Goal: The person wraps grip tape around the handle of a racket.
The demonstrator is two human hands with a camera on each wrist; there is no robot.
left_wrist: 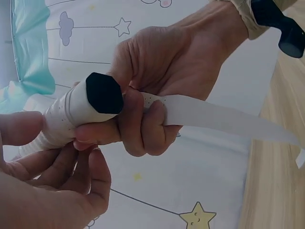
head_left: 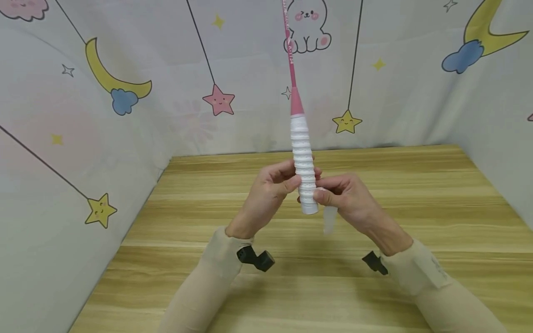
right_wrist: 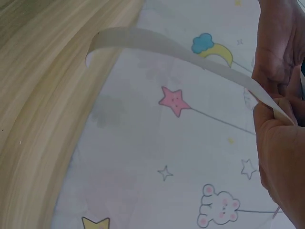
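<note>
A racket with a thin pink lettered shaft point(head_left: 290, 55) stands nearly upright in the head view, its head out of frame. White perforated grip tape wraps its handle point(head_left: 302, 143) in ridged turns. My left hand point(head_left: 268, 194) holds the handle's lower part from the left, thumb across the front. On the other side, my right hand point(head_left: 354, 201) pinches the tape beside the handle's end. A loose tape tail point(left_wrist: 214, 114) trails from the right fingers in the left wrist view and curls at its end in the right wrist view. The black butt cap point(left_wrist: 104, 93) faces the left wrist camera.
Below the hands lies a wood-grain table point(head_left: 308, 296). A white cloth point(head_left: 250, 60) printed with stars, moons and a bear hangs behind and along the sides. Small black camera mounts point(head_left: 256, 259) sit on both wrists over the beige sleeves.
</note>
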